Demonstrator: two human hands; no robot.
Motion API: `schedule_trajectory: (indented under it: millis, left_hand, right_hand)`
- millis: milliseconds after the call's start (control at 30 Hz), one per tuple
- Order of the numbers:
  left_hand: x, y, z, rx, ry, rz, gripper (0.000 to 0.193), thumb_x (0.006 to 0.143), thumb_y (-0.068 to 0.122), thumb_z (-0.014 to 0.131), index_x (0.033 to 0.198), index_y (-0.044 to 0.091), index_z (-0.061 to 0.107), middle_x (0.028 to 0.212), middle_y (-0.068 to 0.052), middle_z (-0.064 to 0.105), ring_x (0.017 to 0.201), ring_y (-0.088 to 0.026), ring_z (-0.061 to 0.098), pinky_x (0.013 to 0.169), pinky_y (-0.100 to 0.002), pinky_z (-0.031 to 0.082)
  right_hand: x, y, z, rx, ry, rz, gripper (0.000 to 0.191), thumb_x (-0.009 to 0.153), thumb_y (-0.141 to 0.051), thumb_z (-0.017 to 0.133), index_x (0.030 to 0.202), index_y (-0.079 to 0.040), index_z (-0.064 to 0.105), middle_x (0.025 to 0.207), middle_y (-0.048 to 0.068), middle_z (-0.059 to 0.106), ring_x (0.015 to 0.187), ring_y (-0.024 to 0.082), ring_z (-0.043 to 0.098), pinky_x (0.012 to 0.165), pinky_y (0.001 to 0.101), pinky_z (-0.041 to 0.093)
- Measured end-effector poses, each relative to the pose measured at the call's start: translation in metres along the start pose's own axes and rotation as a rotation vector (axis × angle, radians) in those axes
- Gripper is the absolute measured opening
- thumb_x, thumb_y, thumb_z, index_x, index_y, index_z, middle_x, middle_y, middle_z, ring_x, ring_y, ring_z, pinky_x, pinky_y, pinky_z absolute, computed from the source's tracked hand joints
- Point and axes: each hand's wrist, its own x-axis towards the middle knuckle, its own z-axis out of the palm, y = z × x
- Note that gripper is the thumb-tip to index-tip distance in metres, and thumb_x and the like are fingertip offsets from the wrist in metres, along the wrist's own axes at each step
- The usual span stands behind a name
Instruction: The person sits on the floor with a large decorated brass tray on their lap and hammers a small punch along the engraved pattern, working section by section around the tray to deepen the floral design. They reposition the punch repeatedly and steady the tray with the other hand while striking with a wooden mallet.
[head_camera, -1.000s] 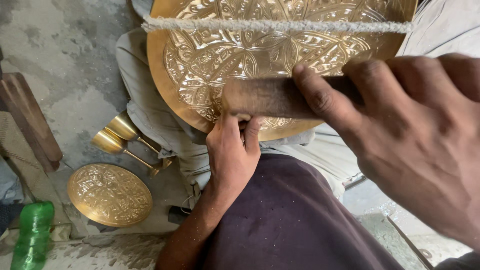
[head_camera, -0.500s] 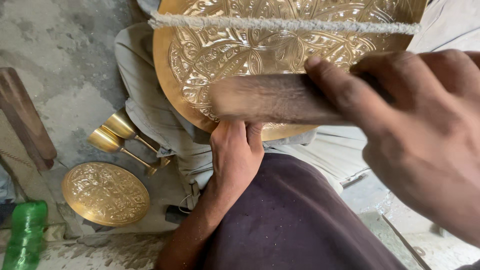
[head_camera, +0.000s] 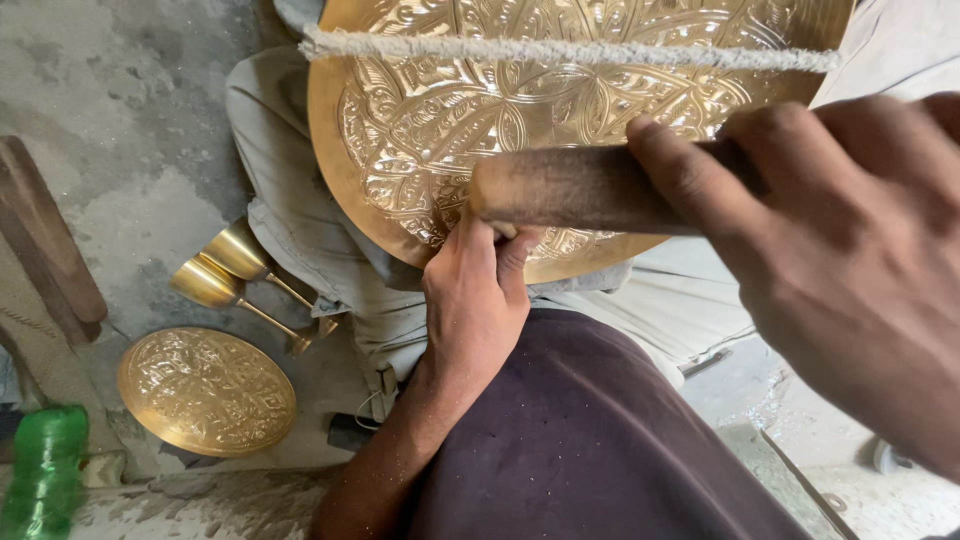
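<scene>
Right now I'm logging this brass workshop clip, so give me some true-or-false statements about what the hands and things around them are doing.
1. The right hand grips a wooden tool. True.
2. The left hand lies flat on the floor. False: it holds the lower rim of the large engraved brass plate.
3. Two brass goblets lie beside a small engraved plate. True.
4. The bottle at lower left is red. False: it is green.

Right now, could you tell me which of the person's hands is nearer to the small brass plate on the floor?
Left. The left hand grips the big engraved tray's lower edge, just right of the small brass plate. The right hand holds a wooden tool far right.
</scene>
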Motion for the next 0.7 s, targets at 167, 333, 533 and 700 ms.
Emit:
schedule_trajectory:
  millis: [167,333,533,700]
  left_hand:
    - [0.002,0.003,-0.002,-0.07,-0.05,-0.061,0.022,0.108,0.022,0.063,0.109,0.002,0.054,0.091,-0.014,0.066,0.085,-0.036,0.072,0.074,-0.046,0.055]
    - [0.001,0.004,-0.002,-0.006,0.026,0.0,0.026,0.106,0.02,0.065,0.112,-0.002,0.054,0.091,-0.017,0.064,0.083,-0.035,0.07,0.071,-0.046,0.055]
    - [-0.001,0.003,-0.001,-0.028,0.012,-0.012,0.023,0.108,0.017,0.061,0.113,-0.004,0.054,0.096,-0.018,0.062,0.083,-0.032,0.071,0.07,-0.042,0.056]
    - [0.002,0.001,-0.001,-0.023,0.018,0.024,0.022,0.106,0.017,0.065,0.107,-0.002,0.054,0.091,-0.014,0.062,0.083,-0.034,0.07,0.07,-0.045,0.055]
  right_hand:
    - [-0.002,-0.001,0.004,0.121,-0.04,0.075,0.048,0.097,0.0,0.067,0.145,-0.006,0.061,0.107,0.013,0.07,0.086,0.026,0.066,0.08,0.0391,0.054]
    - [0.004,-0.003,-0.006,0.094,0.007,0.042,0.05,0.092,0.003,0.066,0.14,-0.009,0.06,0.113,0.013,0.071,0.091,0.027,0.068,0.082,0.037,0.056]
    - [0.012,-0.007,-0.007,0.07,-0.039,0.099,0.055,0.086,0.001,0.07,0.14,-0.005,0.06,0.114,0.016,0.069,0.099,0.029,0.069,0.087,0.0381,0.057]
    - [0.004,0.001,-0.001,0.255,0.083,0.09,0.045,0.1,0.001,0.061,0.145,-0.001,0.053,0.121,0.012,0.064,0.106,0.023,0.063,0.094,0.0322,0.052]
